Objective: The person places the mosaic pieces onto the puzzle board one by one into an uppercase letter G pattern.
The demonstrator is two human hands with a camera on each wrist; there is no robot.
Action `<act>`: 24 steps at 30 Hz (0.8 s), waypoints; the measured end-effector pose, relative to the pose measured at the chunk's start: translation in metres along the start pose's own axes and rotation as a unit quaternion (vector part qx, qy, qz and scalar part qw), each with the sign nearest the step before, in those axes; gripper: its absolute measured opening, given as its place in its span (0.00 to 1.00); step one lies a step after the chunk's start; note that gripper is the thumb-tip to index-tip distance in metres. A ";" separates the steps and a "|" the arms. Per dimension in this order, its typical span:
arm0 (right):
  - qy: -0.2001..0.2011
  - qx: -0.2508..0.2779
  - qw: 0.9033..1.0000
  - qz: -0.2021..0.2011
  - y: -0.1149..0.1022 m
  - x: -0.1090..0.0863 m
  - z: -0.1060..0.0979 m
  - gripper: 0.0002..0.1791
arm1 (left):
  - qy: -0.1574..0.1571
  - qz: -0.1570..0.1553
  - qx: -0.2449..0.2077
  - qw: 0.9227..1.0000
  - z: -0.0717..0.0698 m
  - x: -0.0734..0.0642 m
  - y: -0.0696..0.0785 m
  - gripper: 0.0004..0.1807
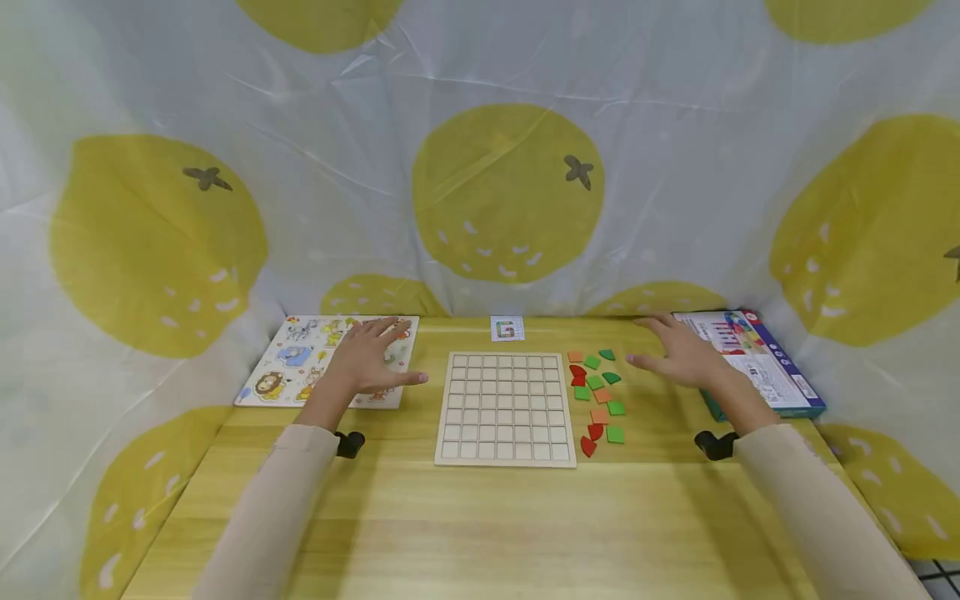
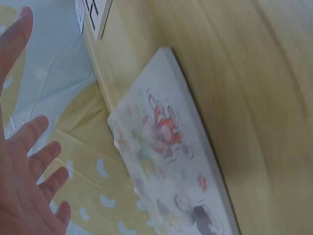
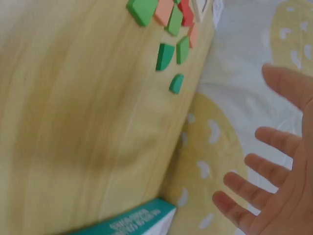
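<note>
My left hand [image 1: 367, 358] hovers over the animal picture board [image 1: 296, 354] with its fingers spread and nothing in them; the left wrist view shows the same spread hand [image 2: 29, 171] beside the board. On the other side, my right hand [image 1: 678, 354] hangs between the loose coloured pieces and a box, fingers apart and holding nothing. A wooden grid board [image 1: 506, 408] with square recesses lies flat in the middle. Right of it are scattered green squares [image 1: 615, 435], orange squares [image 1: 599, 416], red quarter-round pieces [image 1: 588, 447] and dark green quarter-round pieces [image 3: 165, 56].
Behind the grid board lies a small printed card [image 1: 507, 328]. A flat printed box [image 1: 772, 375] sits at the table's right edge. The wooden table [image 1: 495, 533] meets a hanging lemon-print cloth [image 1: 315, 167] at the back and sides.
</note>
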State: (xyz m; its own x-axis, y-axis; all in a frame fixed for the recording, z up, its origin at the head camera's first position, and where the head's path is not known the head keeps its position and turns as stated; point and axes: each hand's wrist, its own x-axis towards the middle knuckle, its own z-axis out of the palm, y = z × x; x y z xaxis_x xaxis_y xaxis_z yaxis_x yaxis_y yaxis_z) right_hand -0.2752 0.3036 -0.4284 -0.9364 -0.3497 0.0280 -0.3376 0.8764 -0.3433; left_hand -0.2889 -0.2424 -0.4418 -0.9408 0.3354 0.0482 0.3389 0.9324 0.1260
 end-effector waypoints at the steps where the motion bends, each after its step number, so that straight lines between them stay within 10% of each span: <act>1: 0.004 0.009 1.000 -0.001 -0.001 -0.001 0.002 0.44 | 0.004 0.002 -0.004 1.000 0.003 -0.001 0.001 0.61; 13: 0.029 0.093 0.995 0.024 0.003 0.000 0.049 0.29 | 0.008 0.031 -0.122 0.992 0.040 -0.023 0.027 0.52; 24: 0.034 0.119 0.991 0.044 0.001 0.008 0.073 0.24 | -0.001 0.057 -0.273 0.960 0.065 -0.044 0.049 0.36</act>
State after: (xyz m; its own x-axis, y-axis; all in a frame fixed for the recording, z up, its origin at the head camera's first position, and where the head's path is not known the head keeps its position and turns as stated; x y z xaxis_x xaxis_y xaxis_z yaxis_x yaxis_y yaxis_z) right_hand -0.2758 0.2779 -0.4974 -0.9680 -0.2460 0.0489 -0.2306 0.7963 -0.5593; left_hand -0.2312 -0.2029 -0.5023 -0.8971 0.4326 0.0901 0.3902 0.6798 0.6210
